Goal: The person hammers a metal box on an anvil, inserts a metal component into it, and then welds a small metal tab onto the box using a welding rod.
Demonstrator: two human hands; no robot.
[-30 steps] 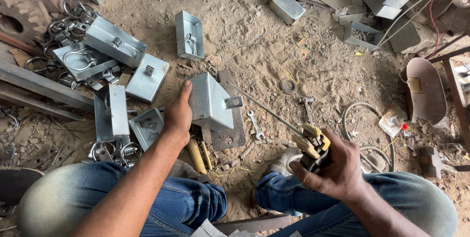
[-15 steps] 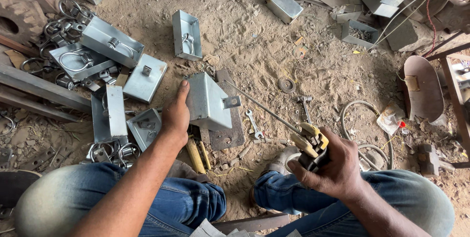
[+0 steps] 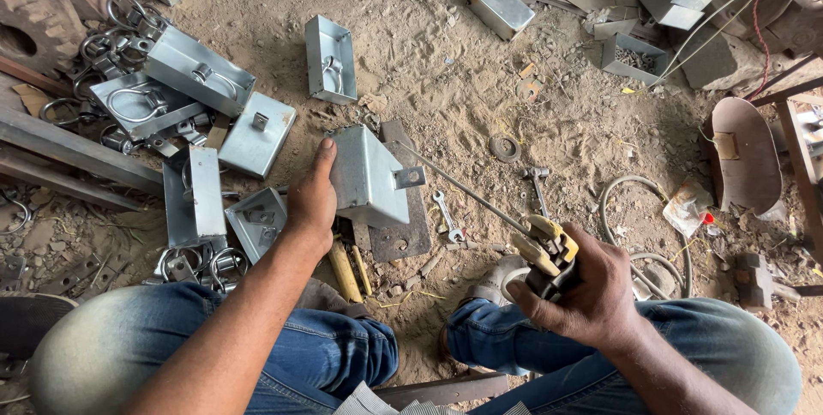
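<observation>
Two hands, left hand fingers gripping metal box, right hand fingers clamping electrode holder

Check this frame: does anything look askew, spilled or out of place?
Yes. The metal box under the left hand sits tilted on a flat plate. Similar boxes and rings lie in a loose heap on sandy ground, with a wrench among the debris.

Open box lies on sandy ground; spanner lies mid-ground; boxes and rings heap near left edge.
</observation>
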